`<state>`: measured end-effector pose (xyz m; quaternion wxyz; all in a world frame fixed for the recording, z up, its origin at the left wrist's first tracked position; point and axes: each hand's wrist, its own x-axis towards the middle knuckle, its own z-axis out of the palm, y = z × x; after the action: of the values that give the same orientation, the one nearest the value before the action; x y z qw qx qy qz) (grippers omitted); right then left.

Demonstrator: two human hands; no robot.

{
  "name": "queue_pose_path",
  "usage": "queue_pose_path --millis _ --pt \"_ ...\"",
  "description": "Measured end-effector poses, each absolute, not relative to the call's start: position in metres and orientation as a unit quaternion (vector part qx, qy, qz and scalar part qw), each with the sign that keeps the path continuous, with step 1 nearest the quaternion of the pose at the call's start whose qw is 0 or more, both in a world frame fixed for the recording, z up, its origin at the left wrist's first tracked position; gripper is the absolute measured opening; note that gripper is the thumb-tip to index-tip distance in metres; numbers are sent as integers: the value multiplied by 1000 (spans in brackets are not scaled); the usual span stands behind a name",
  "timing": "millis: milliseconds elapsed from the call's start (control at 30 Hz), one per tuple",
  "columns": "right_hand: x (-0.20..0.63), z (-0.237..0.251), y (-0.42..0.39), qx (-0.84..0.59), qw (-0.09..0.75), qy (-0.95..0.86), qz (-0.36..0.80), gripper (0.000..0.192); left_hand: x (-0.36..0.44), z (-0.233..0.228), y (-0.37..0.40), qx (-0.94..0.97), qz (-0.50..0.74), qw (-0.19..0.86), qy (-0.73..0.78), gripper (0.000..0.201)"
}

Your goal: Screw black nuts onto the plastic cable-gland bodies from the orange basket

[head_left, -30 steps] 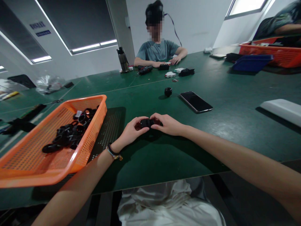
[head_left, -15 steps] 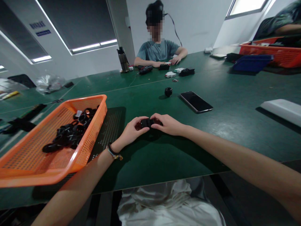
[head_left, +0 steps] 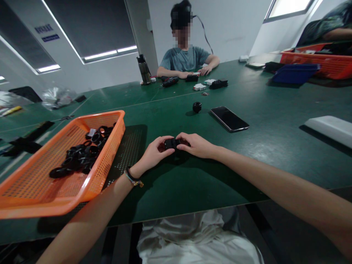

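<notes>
My left hand point(head_left: 154, 152) and my right hand point(head_left: 195, 145) meet over the green table point(head_left: 264, 121), and both grip one small black ring-shaped part point(head_left: 171, 143) between their fingertips. The part is held just above the table top; the fingers hide its ends. To the left stands an orange mesh basket point(head_left: 41, 183) holding several black rings point(head_left: 79, 156).
A black phone point(head_left: 229, 118) and a small black round part point(head_left: 197, 107) lie beyond my hands. A white flat object point(head_left: 330, 129) is at the right. Across the table sits a person point(head_left: 187, 58) with small parts and a bottle point(head_left: 144, 69). Blue and orange bins point(head_left: 294, 73) are far right.
</notes>
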<state>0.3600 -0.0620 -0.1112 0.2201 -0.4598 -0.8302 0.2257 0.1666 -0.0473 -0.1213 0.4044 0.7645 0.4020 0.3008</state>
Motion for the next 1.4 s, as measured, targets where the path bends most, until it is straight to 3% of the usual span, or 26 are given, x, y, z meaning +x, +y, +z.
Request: queue_pose_path --millis 1400 --pt "360 -114 -59 -472 202 -834 200 22 166 -125 -46 774 302 395 392 44"
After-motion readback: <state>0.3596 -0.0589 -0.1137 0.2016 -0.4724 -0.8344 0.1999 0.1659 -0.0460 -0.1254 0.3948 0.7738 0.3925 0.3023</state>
